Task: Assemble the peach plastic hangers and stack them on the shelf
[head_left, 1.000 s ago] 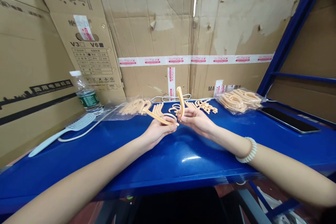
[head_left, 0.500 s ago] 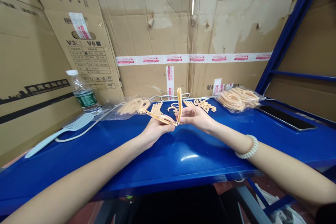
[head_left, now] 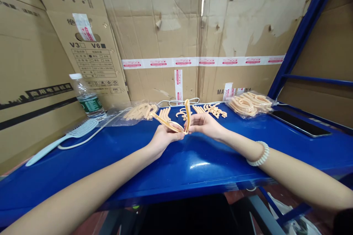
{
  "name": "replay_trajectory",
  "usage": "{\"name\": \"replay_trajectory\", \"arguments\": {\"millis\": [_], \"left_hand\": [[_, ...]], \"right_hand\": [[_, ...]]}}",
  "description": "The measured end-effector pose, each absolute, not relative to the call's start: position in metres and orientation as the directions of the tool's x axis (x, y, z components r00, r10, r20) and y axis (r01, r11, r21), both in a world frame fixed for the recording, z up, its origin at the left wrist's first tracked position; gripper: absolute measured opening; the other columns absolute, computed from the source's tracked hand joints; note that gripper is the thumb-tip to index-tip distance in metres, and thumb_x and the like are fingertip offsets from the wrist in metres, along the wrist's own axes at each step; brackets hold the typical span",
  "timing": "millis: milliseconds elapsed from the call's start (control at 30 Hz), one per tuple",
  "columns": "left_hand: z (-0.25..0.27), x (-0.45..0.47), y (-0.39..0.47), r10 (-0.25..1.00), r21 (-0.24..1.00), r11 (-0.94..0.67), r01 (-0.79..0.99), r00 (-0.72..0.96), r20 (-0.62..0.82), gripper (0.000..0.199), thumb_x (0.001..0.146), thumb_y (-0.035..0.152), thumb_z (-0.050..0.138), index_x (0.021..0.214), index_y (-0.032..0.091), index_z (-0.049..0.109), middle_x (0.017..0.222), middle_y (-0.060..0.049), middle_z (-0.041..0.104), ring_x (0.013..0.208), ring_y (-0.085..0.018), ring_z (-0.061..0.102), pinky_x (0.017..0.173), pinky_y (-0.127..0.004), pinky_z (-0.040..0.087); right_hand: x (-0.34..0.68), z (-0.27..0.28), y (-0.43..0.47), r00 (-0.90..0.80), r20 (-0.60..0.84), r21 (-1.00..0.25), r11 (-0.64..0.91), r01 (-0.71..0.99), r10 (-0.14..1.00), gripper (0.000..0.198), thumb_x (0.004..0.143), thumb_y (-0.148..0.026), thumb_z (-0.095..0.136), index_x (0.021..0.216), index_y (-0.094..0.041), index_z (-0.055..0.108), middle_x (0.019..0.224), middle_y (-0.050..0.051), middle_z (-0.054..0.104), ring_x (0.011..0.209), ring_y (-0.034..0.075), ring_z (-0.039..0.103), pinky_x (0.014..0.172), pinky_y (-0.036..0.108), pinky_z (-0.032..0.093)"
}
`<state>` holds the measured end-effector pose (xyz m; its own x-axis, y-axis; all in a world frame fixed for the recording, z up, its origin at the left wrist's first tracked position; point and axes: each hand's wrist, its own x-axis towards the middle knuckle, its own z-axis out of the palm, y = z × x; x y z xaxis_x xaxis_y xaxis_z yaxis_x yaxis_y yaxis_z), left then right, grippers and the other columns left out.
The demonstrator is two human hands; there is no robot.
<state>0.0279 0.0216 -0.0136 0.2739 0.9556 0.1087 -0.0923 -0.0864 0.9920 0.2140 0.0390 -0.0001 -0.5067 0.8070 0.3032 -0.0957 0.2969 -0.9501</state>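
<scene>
My left hand [head_left: 162, 137] is closed on a flat beige plastic piece with a loop [head_left: 168, 124], which slants up to the left. Pinched in the fingers of my right hand [head_left: 205, 125] is a curved beige plastic strip [head_left: 188, 112], standing nearly upright. The lower ends of the two pieces meet between my fingertips; whether they are joined I cannot tell. Behind my hands lie several curved beige strips [head_left: 164, 114], small curved parts [head_left: 181, 113] and a pile of small knobbed beige parts [head_left: 216, 110].
A clear bag of beige parts [head_left: 140, 111] lies left, another bag [head_left: 249, 103] right. Beyond it is a phone [head_left: 300, 123]. At left are a water bottle [head_left: 89, 99], a pale blue hairbrush [head_left: 68, 136] and a white cable [head_left: 79, 143]. Cardboard [head_left: 162, 44] walls the blue table [head_left: 176, 169].
The upright strip has lowered slightly and tilted a little. The looped piece has turned somewhat, showing more of its face. Both hands keep their hold.
</scene>
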Motion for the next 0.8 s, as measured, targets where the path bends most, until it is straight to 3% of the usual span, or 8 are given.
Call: {"name": "replay_trajectory", "arguments": {"millis": [267,500,800], "left_hand": [[-0.020,0.025,0.024,0.963,0.991,-0.067,-0.116,0.251,0.094,0.021,0.051,0.013,0.079,0.067,0.012,0.066,0.063,-0.002,0.065,0.060,-0.012,0.058,0.059,-0.021,0.046],[-0.015,0.027,0.022,0.980,0.973,0.064,-0.223,0.197,-0.019,0.026,0.046,0.007,0.082,0.065,0.010,0.064,0.064,-0.004,0.067,0.062,-0.014,0.063,0.067,-0.028,0.053],[-0.015,0.027,0.025,0.984,0.947,0.072,-0.312,0.179,-0.016,0.027,0.050,0.007,0.085,0.070,0.010,0.067,0.069,-0.006,0.070,0.069,-0.016,0.066,0.071,-0.027,0.054]], "right_hand": [[0.212,-0.004,0.033,-0.490,0.310,-0.947,0.309,-0.086,0.815,0.024,0.061,-0.030,0.081,0.075,-0.016,0.068,0.077,0.003,0.071,0.069,0.014,0.066,0.072,0.030,0.055],[0.208,-0.005,0.030,-0.449,0.350,-0.928,0.370,-0.046,0.822,0.027,0.059,-0.034,0.082,0.067,-0.016,0.064,0.074,0.003,0.070,0.069,0.015,0.066,0.075,0.033,0.056],[0.203,-0.008,0.029,-0.313,0.382,-0.921,0.385,-0.055,0.869,0.029,0.057,-0.033,0.083,0.066,-0.017,0.061,0.068,0.001,0.069,0.064,0.014,0.065,0.069,0.032,0.057]]}}
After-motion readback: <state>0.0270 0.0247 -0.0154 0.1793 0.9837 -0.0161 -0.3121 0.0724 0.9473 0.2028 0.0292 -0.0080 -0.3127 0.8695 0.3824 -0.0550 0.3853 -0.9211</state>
